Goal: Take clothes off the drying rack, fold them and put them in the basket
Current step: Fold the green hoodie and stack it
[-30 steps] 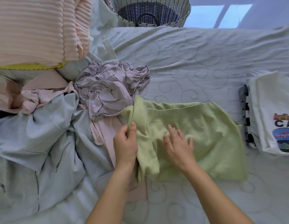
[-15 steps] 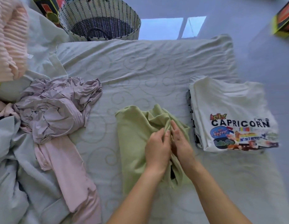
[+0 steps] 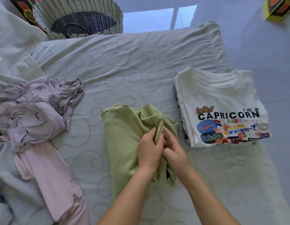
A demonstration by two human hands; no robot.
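green garment (image 3: 124, 143) half-folded on bed; white printed t-shirt (image 3: 220, 101) folded right; woven basket (image 3: 77, 15) behind.

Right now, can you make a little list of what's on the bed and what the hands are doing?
Being folded: green garment, partly folded, on the bed sheet
Left hand: pinches a fold of it
Right hand: pinches the same fold
Already folded: white printed T-shirt, on the right
Not yet folded: crumpled lilac garment, pink garment, on the left
Basket: beyond the bed, no clothes visible inside
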